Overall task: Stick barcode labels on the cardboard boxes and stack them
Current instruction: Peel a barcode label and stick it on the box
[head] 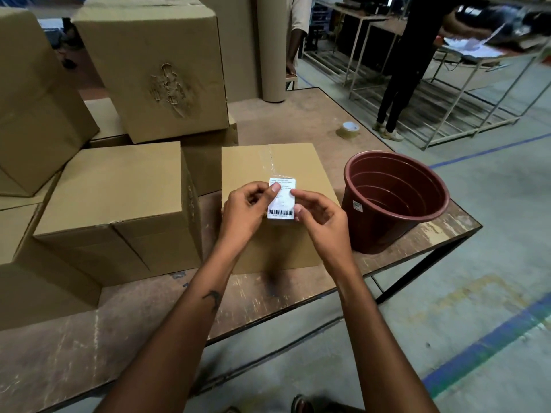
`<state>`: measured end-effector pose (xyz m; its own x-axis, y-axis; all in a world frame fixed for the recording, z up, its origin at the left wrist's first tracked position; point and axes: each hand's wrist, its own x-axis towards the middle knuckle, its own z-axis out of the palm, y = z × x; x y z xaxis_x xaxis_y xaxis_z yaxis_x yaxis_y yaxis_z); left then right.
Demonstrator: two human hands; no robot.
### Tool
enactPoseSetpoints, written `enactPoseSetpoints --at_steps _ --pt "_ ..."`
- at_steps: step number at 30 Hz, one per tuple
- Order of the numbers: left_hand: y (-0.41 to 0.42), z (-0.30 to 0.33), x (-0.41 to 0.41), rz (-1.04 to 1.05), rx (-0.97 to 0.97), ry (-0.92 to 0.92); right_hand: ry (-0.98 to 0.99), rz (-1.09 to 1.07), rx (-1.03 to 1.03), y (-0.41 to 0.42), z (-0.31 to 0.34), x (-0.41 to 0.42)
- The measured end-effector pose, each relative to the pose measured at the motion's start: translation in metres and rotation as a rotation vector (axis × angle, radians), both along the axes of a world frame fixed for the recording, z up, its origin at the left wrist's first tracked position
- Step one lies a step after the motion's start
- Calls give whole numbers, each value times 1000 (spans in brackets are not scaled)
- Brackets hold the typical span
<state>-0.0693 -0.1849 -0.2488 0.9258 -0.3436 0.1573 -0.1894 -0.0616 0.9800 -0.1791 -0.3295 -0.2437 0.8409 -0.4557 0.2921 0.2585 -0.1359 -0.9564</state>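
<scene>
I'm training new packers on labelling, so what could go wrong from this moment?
1. Both hands, left and right, pinch the barcode label by its edges above the taped box; it could go on crooked or creased.
2. It hovers near the clear tape seam, where it might stick poorly.
3. The brown bucket stands close beside the right hand; an elbow could knock it towards the table edge.

Both forearms outstretched, left grip (243, 211) and right grip (320, 217) curled, fingertips pinching.
</scene>
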Motion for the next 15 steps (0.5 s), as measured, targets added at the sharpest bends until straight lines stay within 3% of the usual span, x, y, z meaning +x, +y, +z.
enactPoseSetpoints --at_steps 4,8,15 --pt "7 5 1 -185 -90 18 -13 -65 238 2 -3 5" --pt "15 7 6 -305 -57 9 16 -104 308 -1 2 6" --pt "-7 18 17 -203 75 -54 91 -32 279 -26 11 17"
